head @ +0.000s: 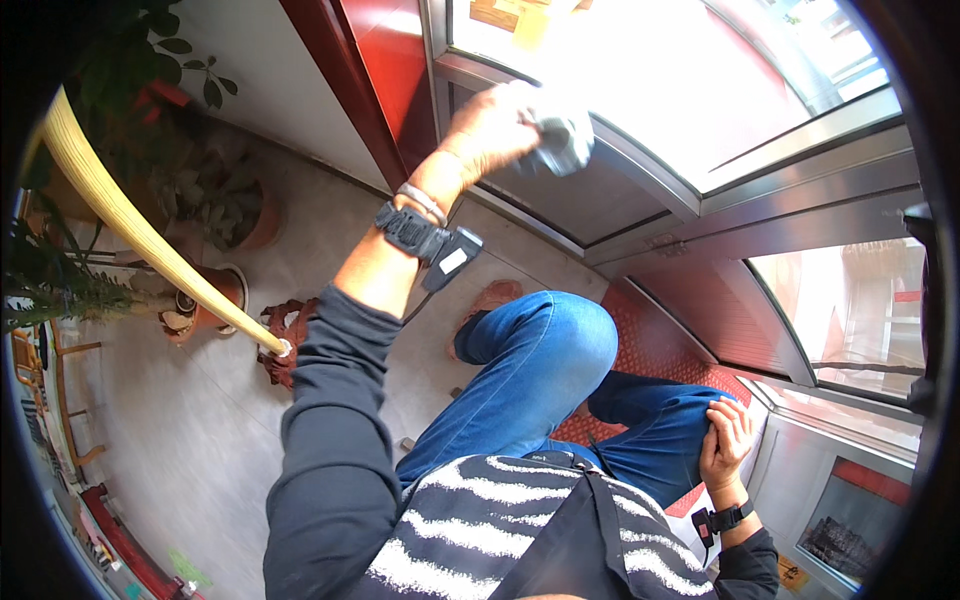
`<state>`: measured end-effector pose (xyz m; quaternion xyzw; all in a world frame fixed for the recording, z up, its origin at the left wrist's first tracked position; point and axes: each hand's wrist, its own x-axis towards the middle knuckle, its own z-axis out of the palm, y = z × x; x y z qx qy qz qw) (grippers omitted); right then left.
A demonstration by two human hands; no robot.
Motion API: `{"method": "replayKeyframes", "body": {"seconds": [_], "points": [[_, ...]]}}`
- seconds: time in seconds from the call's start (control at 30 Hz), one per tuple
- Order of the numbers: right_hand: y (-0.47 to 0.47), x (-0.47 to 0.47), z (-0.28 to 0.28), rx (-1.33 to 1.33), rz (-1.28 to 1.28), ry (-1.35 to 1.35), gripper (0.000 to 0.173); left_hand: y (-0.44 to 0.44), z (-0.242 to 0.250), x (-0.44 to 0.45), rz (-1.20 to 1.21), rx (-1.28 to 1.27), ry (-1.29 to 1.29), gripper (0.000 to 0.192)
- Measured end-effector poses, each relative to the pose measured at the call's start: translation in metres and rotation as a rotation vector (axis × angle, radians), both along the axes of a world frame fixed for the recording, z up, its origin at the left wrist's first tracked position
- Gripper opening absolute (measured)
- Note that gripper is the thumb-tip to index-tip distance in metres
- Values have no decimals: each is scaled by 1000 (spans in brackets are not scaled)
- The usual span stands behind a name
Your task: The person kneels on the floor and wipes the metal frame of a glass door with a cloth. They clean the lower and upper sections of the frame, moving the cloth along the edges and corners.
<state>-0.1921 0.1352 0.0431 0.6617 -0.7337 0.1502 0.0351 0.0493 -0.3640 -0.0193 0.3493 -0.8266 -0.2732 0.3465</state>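
My left hand (495, 131) is raised in front of a metal-framed glass door, shut on a crumpled pale grey cloth (566, 142). Both are blurred, and I cannot tell whether the cloth touches the glass or frame. Behind them show the door's bright glass pane (622, 67), its metal frame (645, 169) and a dark lower panel (555, 191). My right hand (726, 442) rests on my knee in blue jeans (667, 427), holding nothing, its fingers a little curled. A strapped device sits on each wrist.
A yellow pole (165, 240) slants down at the left to dark red fabric (285, 360) on the grey floor (187, 427). Potted plants (214, 300) stand by the wall. A red patterned mat (660, 322) lies by the door. At the right is a white cabinet (787, 457).
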Motion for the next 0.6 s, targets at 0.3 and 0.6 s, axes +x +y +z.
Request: {"method": "replayKeyframes", "body": {"seconds": [0.3, 0.6], "points": [[8, -1, 0, 1, -4, 11, 21, -34, 13, 29, 425, -124, -336, 62], [5, -1, 1, 7, 1, -2, 20, -51, 11, 42, 356, -290, -381, 50]]}}
